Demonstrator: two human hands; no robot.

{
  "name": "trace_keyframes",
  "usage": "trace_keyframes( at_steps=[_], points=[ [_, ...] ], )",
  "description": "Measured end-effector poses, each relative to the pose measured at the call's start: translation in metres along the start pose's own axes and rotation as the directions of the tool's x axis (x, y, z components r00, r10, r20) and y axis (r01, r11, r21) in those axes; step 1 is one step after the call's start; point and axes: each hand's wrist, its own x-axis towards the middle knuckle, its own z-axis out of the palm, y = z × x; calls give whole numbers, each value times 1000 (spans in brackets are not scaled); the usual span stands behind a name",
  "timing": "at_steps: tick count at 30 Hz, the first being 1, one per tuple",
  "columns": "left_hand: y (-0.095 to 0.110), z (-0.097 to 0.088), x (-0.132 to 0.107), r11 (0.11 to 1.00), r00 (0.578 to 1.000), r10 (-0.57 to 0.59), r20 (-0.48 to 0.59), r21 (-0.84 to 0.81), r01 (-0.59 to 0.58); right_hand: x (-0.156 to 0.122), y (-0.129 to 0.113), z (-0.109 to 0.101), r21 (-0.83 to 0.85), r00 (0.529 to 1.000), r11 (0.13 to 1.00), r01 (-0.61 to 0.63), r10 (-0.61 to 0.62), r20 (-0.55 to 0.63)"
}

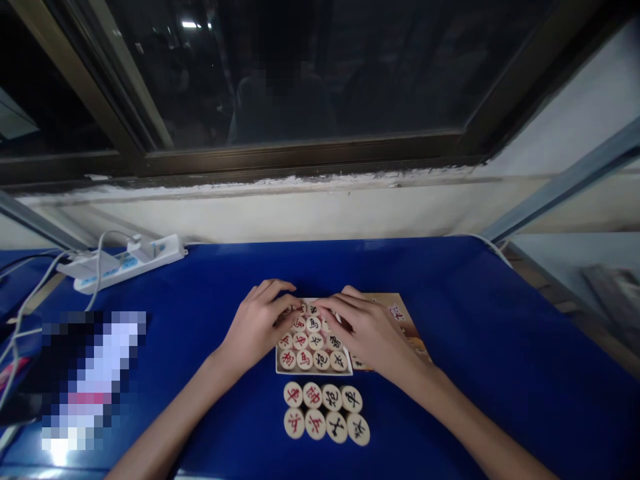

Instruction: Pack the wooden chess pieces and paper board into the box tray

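A shallow white-rimmed box holds round Chinese chess pieces in rows, with red and black characters facing up. My left hand curls over the far left corner of the box, its fingertips on a piece in the far row. From the other side my right hand bends over the far right part, index finger and thumb at the pieces there. Both hands cover some pieces, so their exact grip is partly hidden. In front of the box stand short stacks of pieces in two rows.
A printed cardboard lid lies right of the box, partly under my right hand. At the left are a white power strip with cables and a blurred-out object. The blue table meets the wall below a window.
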Motion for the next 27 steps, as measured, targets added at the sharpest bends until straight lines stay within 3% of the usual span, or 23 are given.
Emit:
trace_keyframes(
  at_steps=[5, 9, 12, 14, 17, 21, 24, 27],
  points=[
    [-2, 0, 3, 998, 994, -55, -97, -29, 52, 5, 3, -8, 11, 998, 999, 37, -36, -55],
    [10, -27, 1, 996, 966, -74, -247, -66, 59, 1, 2, -34, 0, 976, 1000, -2, 1, -217],
    [31, -48, -20, 970, 911, -166, -377, -227, 83, -26, -15, -52, 54, 925, 992, -118, 130, -358],
    [45, -50, -45, 915, 864, -285, -414, -387, 117, -55, -32, -56, 139, 885, 961, -237, 273, -378],
    [63, -36, -88, 876, 817, -418, -397, -415, 246, -99, -55, -48, 177, 891, 938, -299, 340, -300],
    [81, -5, -131, 892, 861, -434, -265, -263, 368, -132, -67, -21, 198, 921, 938, -286, 325, -213],
    [91, 7, -141, 918, 877, -396, -273, -88, 387, -136, -68, -8, 163, 922, 947, -275, 308, -234],
    [94, 10, -136, 936, 906, -343, -248, -10, 352, -131, -70, -3, 107, 930, 963, -248, 267, -251]
  ],
)
